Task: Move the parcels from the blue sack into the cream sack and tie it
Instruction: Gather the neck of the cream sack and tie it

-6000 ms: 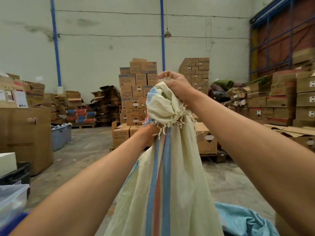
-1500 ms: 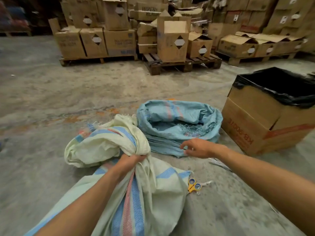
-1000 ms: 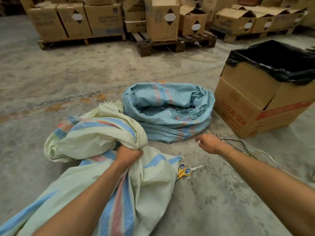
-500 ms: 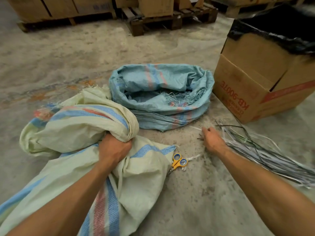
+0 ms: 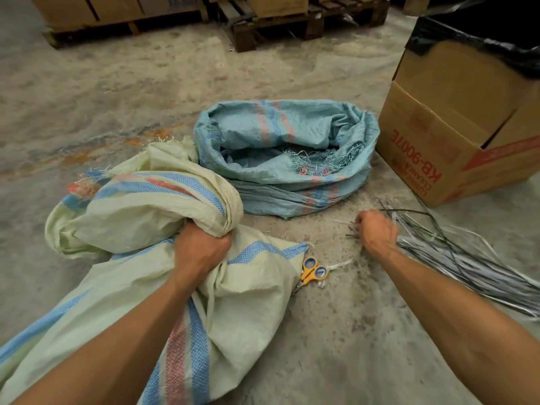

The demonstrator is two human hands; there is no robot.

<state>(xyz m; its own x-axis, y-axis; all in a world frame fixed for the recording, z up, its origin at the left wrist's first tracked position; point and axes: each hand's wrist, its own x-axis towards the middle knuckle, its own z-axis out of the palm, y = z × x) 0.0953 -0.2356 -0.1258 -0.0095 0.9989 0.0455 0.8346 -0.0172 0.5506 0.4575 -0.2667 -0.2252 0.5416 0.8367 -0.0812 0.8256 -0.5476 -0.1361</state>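
The cream sack [image 5: 140,211], striped blue and red, lies full on the concrete floor at the lower left. My left hand [image 5: 200,251] grips its gathered, twisted neck. The blue sack [image 5: 280,159] sits slumped and open just beyond it, with only loose threads visible inside. My right hand [image 5: 375,230] is curled over the near end of a bundle of grey-white plastic strings [image 5: 467,258] spread on the floor to the right, its fingers closed on some strands. No parcels are visible.
Yellow-handled scissors [image 5: 314,270] lie on the floor between the cream sack and my right arm. A cardboard box [image 5: 455,127] lined with a black bag stands at the right. Wooden pallets [image 5: 271,21] with cartons stand across the back.
The cream sack went from held upright to lying on the floor. My right hand left the neck, reached right to the strings, and now curls on their ends. The view tilted down.
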